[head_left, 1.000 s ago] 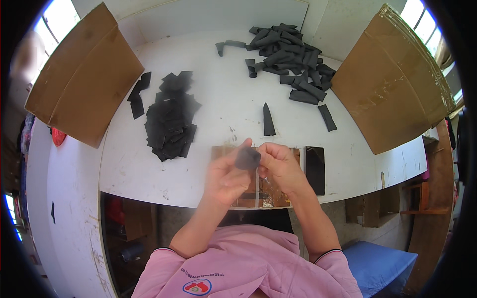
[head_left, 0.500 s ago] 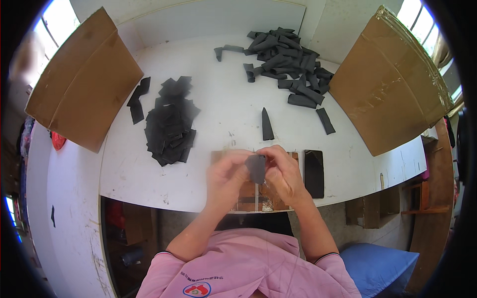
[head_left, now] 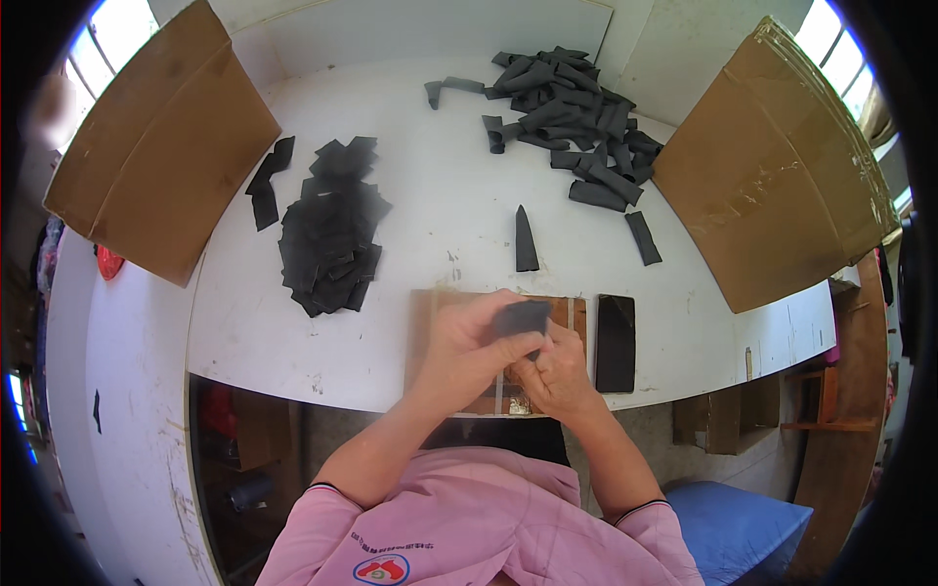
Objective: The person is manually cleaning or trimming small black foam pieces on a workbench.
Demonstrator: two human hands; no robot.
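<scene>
A small dark grey fabric piece (head_left: 524,315) is held between my two hands above the table's front edge. My left hand (head_left: 469,337) grips it from the left, thumb lying across its lower part. Against its right and lower side, the fingers of my right hand (head_left: 559,369) are curled and closed on it. Beneath both hands lies a brown taped cardboard sheet (head_left: 423,337). A pointed dark fabric piece (head_left: 526,240) lies just beyond the hands. To their right rests a flat black rectangular slab (head_left: 616,344).
Flat dark pieces form a pile (head_left: 332,239) on the left. Rolled, tube-like dark pieces are heaped (head_left: 576,107) at the far right, with one stray piece (head_left: 643,238) nearer. Cardboard panels stand at the left (head_left: 161,146) and right (head_left: 772,171) of the white table (head_left: 430,195).
The fabric piece has turned from upright to more sideways and shifted slightly right. My left thumb has come across it, and my right hand has moved lower around it.
</scene>
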